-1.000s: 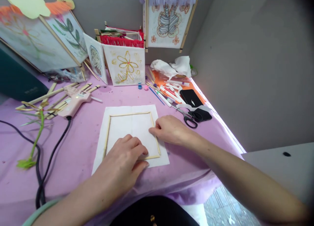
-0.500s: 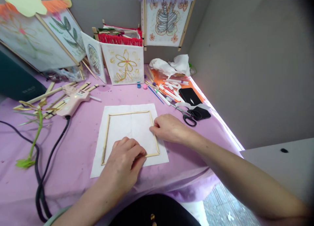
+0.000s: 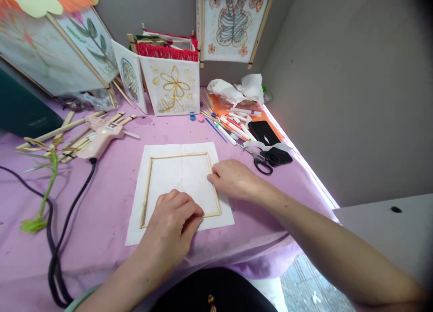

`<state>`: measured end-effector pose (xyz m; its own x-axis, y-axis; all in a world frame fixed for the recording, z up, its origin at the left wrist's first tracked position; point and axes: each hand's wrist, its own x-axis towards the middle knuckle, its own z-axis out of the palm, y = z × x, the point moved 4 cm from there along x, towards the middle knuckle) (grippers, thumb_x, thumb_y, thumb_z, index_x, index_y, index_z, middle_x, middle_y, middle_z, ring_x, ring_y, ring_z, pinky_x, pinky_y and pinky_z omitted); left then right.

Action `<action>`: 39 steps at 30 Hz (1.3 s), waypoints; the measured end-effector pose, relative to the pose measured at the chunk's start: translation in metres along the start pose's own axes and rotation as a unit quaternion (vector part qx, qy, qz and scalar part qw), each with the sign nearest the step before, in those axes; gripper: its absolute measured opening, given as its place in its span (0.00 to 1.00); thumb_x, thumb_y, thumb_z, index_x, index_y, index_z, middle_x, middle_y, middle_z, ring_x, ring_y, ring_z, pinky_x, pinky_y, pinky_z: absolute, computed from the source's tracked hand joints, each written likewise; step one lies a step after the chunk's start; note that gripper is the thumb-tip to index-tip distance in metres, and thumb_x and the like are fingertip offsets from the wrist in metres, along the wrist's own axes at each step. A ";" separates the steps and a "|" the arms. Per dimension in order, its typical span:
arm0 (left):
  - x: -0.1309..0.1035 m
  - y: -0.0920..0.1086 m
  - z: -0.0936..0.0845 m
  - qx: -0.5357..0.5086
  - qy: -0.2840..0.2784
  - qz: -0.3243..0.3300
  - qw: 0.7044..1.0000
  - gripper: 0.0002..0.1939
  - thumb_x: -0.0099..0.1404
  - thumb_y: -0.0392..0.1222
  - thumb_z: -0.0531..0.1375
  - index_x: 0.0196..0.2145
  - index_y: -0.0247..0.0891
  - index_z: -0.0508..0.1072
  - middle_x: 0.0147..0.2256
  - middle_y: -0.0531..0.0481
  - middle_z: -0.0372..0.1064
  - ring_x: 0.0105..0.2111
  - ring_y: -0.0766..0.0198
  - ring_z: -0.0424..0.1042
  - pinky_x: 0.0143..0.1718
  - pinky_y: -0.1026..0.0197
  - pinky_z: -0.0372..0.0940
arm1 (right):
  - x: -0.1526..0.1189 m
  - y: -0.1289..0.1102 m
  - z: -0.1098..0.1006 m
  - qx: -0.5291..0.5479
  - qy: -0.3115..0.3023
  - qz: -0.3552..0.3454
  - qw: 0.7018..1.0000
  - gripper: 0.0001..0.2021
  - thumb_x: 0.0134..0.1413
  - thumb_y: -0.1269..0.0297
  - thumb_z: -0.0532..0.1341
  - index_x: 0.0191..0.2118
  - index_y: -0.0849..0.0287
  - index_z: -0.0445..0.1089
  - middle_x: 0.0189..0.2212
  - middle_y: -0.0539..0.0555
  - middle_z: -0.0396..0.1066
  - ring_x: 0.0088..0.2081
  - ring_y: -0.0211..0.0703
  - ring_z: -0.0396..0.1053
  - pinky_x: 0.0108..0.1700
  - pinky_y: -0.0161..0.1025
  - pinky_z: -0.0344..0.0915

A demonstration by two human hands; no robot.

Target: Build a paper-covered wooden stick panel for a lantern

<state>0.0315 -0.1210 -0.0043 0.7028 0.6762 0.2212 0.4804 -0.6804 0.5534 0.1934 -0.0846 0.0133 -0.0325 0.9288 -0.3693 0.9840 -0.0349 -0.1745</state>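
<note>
A thin wooden stick frame (image 3: 148, 190), roughly square, lies flat on a white sheet (image 3: 182, 174) whose edges stick out beyond it on every side. My left hand (image 3: 176, 217) is closed in a pinch on the frame's near side, covering part of that stick. At the frame's right side, my right hand (image 3: 233, 179) pinches the stick between thumb and curled fingers. Both hands rest low on the sheet, and the frame's four corners show.
A pink glue gun (image 3: 103, 140) lies on wooden sticks (image 3: 61, 131) at the left, its black cable (image 3: 77, 199) trailing forward. Scissors (image 3: 262, 163), markers (image 3: 233, 127) and a black phone (image 3: 264, 132) lie to the right. A decorated lantern (image 3: 174, 86) stands behind on the purple cloth (image 3: 162, 129).
The view has shifted very slightly. Both hands keep their hold on the stick frame, and nothing else has visibly moved.
</note>
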 end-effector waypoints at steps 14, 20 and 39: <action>-0.001 0.002 0.000 0.000 0.021 0.007 1.000 0.08 0.65 0.34 0.55 0.31 0.40 0.72 0.29 0.51 0.69 0.33 0.61 0.65 0.38 0.52 0.60 | 0.000 0.001 0.001 0.009 0.004 -0.007 1.000 0.17 0.60 0.62 0.50 0.35 0.63 0.75 0.35 0.64 0.76 0.38 0.49 0.72 0.35 0.39 0.60; -0.002 0.003 0.000 -0.005 0.012 0.000 1.000 0.07 0.65 0.33 0.55 0.31 0.40 0.72 0.30 0.51 0.69 0.34 0.61 0.64 0.39 0.51 0.60 | -0.001 0.000 0.001 0.003 -0.001 -0.008 1.000 0.16 0.61 0.62 0.50 0.36 0.63 0.74 0.36 0.63 0.76 0.38 0.48 0.72 0.35 0.39 0.60; -0.003 0.005 -0.001 -0.001 0.033 0.007 0.999 0.07 0.65 0.34 0.55 0.31 0.39 0.71 0.30 0.50 0.68 0.34 0.60 0.64 0.38 0.52 0.61 | -0.002 0.000 0.000 0.002 0.003 -0.020 1.000 0.17 0.61 0.63 0.49 0.35 0.64 0.75 0.36 0.64 0.76 0.38 0.49 0.72 0.35 0.39 0.60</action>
<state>0.0315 -0.1261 -0.0017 0.6735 0.6838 0.2808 0.4699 -0.6893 0.5515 0.1930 -0.0863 0.0135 -0.0702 0.9318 -0.3560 0.9814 0.0005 -0.1922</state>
